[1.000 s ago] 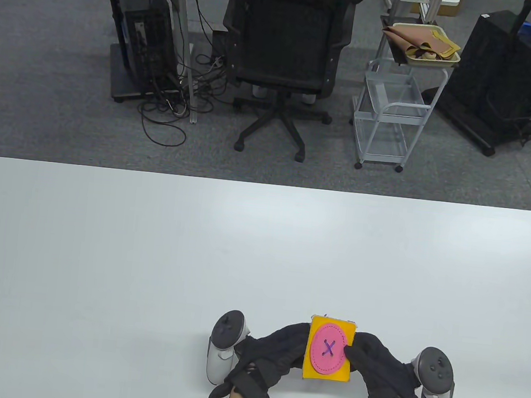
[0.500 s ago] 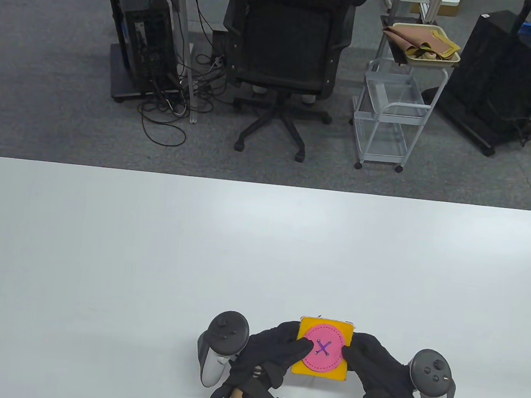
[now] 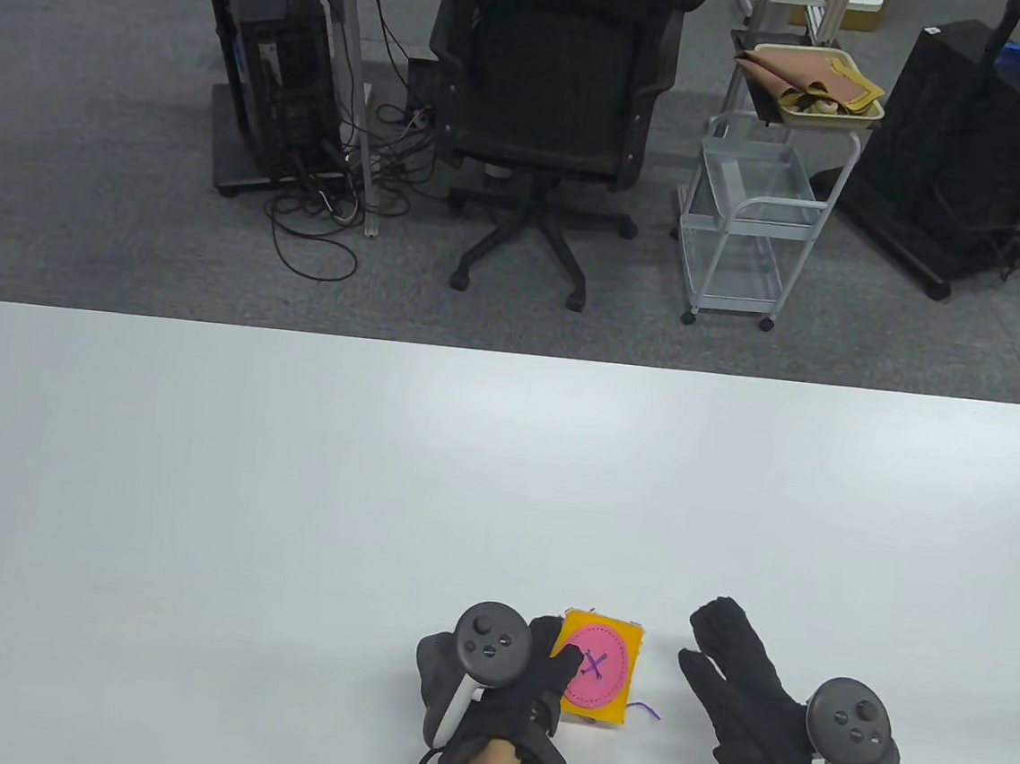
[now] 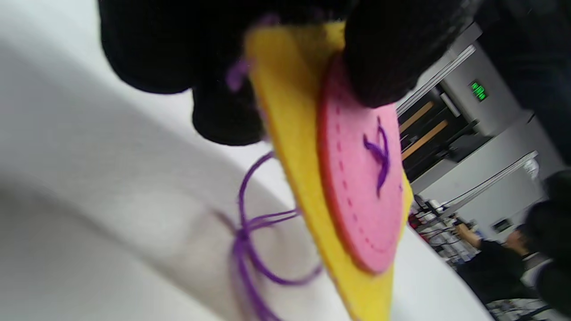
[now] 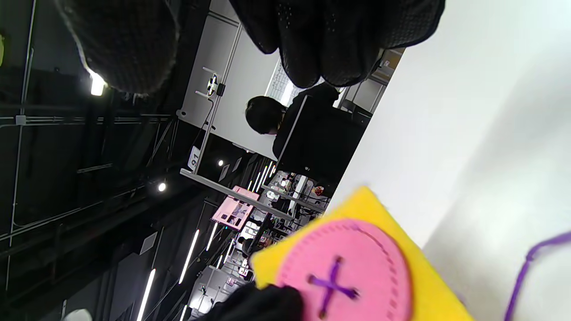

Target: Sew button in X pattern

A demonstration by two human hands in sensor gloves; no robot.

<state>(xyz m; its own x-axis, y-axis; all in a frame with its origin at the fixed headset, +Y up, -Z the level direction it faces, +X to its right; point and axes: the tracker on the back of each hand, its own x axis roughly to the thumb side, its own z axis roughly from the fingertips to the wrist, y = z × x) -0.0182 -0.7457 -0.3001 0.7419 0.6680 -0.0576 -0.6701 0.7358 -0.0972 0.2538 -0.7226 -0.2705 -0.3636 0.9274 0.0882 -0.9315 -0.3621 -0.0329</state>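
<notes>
At the near edge of the white table (image 3: 285, 468), the left hand (image 3: 498, 696) pinches a yellow felt pad (image 3: 613, 712), thumb pressed on the rim of the pink button (image 3: 603, 684) stitched to it with a purple X (image 3: 594, 665). The pad is tilted, its left side lifted in the grip. Loose purple thread (image 3: 646, 709) trails onto the table at its right. Further right, apart from the pad, the right hand (image 3: 746, 693) lies released, fingers extended and holding nothing.

White tag (image 5: 194, 157) on background frame: "91".
</notes>
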